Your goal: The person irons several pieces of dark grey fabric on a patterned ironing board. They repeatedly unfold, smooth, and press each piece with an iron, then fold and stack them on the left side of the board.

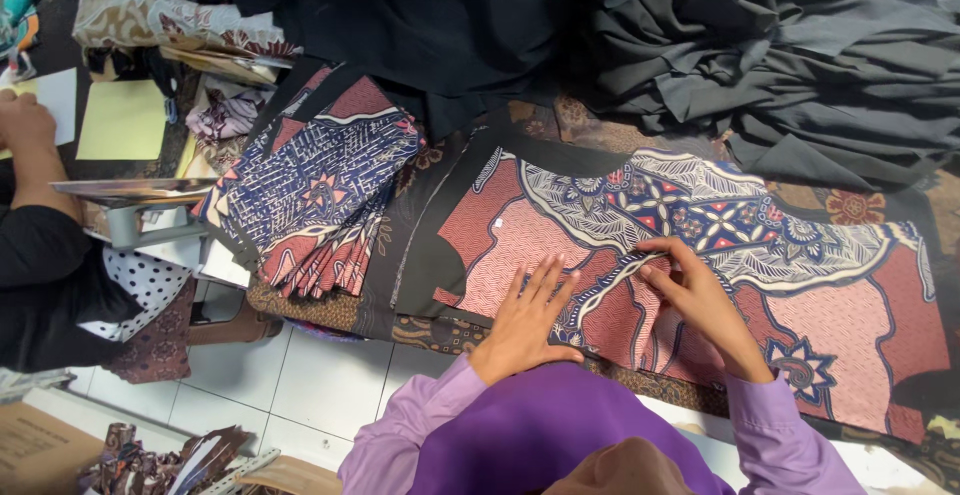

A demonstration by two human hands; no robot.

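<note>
While the left hand [524,322] lies flat with fingers [548,281] spread wide on the patterned cloth [700,245], the right hand [700,300] pinches a fold of that cloth, fingers narrow and closed on it. Cloth is spread across the desk [450,335]; a fanned stack of cut pieces [320,190] sits just left of it, black fabric [780,55] heaped behind it. Another person's hand [25,125] rests well left of the cloth, near yellow paper [122,120].

Lying flat along the table edge, red batik cloth [700,255] with blue-and-white floral bands, showing one small crease mid-panel.
</note>
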